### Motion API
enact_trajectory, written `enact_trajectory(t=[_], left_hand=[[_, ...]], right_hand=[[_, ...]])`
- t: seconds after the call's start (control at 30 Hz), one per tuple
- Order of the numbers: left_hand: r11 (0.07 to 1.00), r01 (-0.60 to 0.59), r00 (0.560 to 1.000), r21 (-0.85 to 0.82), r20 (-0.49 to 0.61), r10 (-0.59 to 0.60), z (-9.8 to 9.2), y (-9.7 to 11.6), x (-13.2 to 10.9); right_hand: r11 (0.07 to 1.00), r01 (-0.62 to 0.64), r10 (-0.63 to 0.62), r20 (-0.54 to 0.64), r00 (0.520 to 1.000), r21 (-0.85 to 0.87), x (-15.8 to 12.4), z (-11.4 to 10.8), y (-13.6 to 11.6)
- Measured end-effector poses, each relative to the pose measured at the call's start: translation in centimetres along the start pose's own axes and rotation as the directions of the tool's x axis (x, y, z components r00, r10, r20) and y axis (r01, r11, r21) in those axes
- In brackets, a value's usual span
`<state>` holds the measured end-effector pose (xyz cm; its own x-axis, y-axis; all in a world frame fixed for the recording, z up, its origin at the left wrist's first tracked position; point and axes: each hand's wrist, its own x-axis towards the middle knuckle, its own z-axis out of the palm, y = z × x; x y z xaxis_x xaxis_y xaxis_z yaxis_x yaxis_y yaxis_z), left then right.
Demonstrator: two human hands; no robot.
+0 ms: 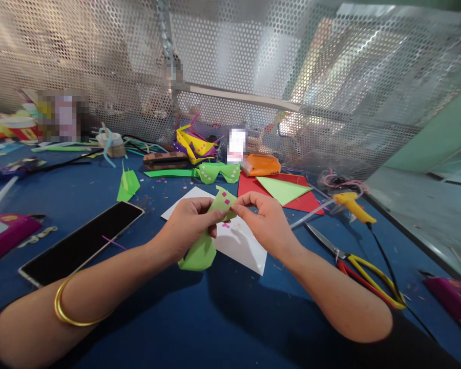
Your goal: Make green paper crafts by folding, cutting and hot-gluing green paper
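Observation:
My left hand [194, 223] is closed round a light green paper cutout [200, 253] with small pink squares on its upper part. Thumb and fingers of my right hand [265, 220] are pinched together at the cutout's right edge, by the pink squares; whether a square is between the fingertips I cannot make out. Under both hands lies a white sheet of paper [249, 251] with a few pink bits on it. Just beyond stand green paper glasses [218, 173] dotted with pale squares.
Scissors [346, 253] and a yellow glue gun [349, 205] lie to the right, near red paper [249, 189]. A dark-screened phone [84, 241] is at the left. Yellow paper glasses [194, 143] and an orange pouch [261, 165] sit before the perforated metal screen [230, 61].

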<state>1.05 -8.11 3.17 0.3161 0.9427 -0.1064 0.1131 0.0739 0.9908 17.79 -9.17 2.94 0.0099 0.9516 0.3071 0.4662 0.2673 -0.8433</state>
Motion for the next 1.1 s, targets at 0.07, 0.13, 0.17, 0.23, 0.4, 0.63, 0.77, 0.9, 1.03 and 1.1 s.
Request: enact_trajectory(t=[0.07,0.13,0.17,0.23,0.4,0.63,0.77,0.9,1.03,1.1], left_hand=[[1.0,-0.007,1.0,0.001,-0.001,0.007,0.0,0.0,0.0],[1.0,-0.005,1.0,-0.001,-0.004,0.005,0.0,0.1,0.0],[1.0,-0.002,1.0,-0.001,-0.005,0.002,0.0,0.1,0.0],[1.0,0.004,1.0,0.003,-0.008,-0.004,0.1,0.2,0.0],[1.0,-0.004,1.0,0.004,-0.001,0.004,0.1,0.2,-0.1],[1.0,-0.02,1.0,0.003,0.002,0.02,0.1,0.1,0.1],[1.0,-0.022,1.0,0.022,-0.019,0.023,0.1,0.1,0.1],[1.0,-0.017,1.0,0.02,-0.008,0.017,0.0,0.0,0.2],[1.0,-0.019,1.0,0.019,-0.01,0.019,-0.1,-0.3,0.3],[0.999,-0.032,0.999,0.032,-0.012,0.033,-0.2,-0.4,0.4]], right_hand=[[1.0,0.013,-0.013,-0.004,1.0,-0.011,-0.1,0.0,0.1],[0.999,0.03,-0.031,-0.012,0.999,-0.032,-0.1,0.1,0.2],[0.998,0.038,-0.039,-0.014,0.999,-0.042,-0.1,0.2,0.3],[0.998,0.046,-0.047,-0.015,0.999,-0.05,-0.2,0.3,0.4],[0.999,0.028,-0.029,-0.021,0.999,-0.044,-0.3,0.4,0.2],[1.0,-0.009,0.008,-0.043,0.999,-0.023,-0.5,0.7,0.0],[1.0,-0.018,0.017,-0.056,0.998,-0.022,-0.7,0.8,0.1],[0.999,-0.019,0.017,-0.059,0.998,-0.032,-0.7,0.9,0.2],[0.999,-0.008,0.006,-0.053,0.999,-0.032,-0.7,1.0,0.3],[1.0,-0.007,0.006,-0.05,0.999,-0.025,-0.7,1.0,0.3]])
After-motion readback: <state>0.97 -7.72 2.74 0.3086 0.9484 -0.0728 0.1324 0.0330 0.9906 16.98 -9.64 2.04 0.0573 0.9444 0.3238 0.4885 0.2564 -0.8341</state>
